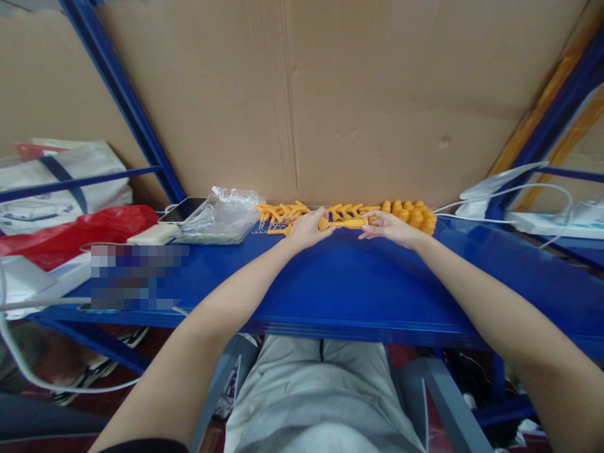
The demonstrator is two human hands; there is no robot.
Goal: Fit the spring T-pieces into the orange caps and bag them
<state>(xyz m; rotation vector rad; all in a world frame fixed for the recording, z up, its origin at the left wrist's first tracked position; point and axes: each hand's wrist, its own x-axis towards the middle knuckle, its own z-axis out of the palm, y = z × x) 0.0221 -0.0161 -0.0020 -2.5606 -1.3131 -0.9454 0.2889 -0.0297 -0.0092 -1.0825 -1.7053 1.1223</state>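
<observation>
Left of the left hand (306,229): clear plastic bag (221,217) lying open on the blue surface (349,283), contents hard to make out. Between both hands, held at each end: orange plastic piece (344,223), long axis running left to right, level. Left hand clamped on its rounded end; right hand (389,228) pinching the other end, fingertips hidden. Behind, loose orange parts (410,214); individual shapes blurred.
</observation>
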